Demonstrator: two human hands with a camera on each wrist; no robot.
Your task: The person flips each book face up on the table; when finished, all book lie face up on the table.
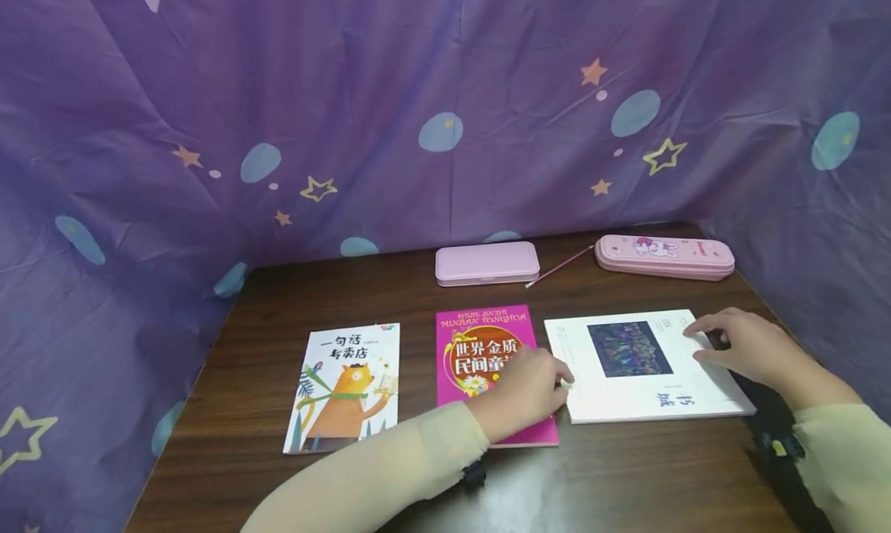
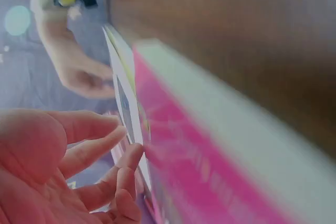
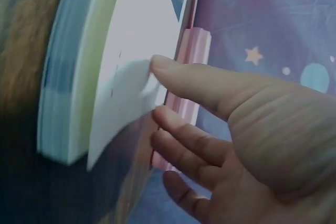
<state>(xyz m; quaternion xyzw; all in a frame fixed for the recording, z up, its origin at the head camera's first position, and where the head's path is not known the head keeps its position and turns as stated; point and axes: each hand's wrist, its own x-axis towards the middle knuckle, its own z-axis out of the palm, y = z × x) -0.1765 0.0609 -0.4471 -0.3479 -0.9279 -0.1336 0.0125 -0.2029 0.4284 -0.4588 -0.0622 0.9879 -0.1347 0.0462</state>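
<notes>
A white book [image 1: 626, 378] with a dark picture on its cover lies at the right of the table, between my two hands. My left hand [image 1: 525, 390] is over a pink book [image 1: 480, 324], its fingertips at the white book's left edge. My right hand [image 1: 759, 355] is at the white book's right edge, thumb and fingers apart. In the right wrist view, the thumb tip touches the white cover [image 3: 126, 82] and the other fingertips are near its edge. The cover stands a little away from the pages [image 3: 79, 93] there.
A book with an orange animal [image 1: 344, 401] lies at the left. Behind the books are a plain pink case [image 1: 487, 264], a thin pink stick [image 1: 560, 267] and a pink pencil case [image 1: 664, 257] with a rabbit picture. A purple patterned cloth [image 1: 390, 69] hangs around the dark wooden table [image 1: 230, 394].
</notes>
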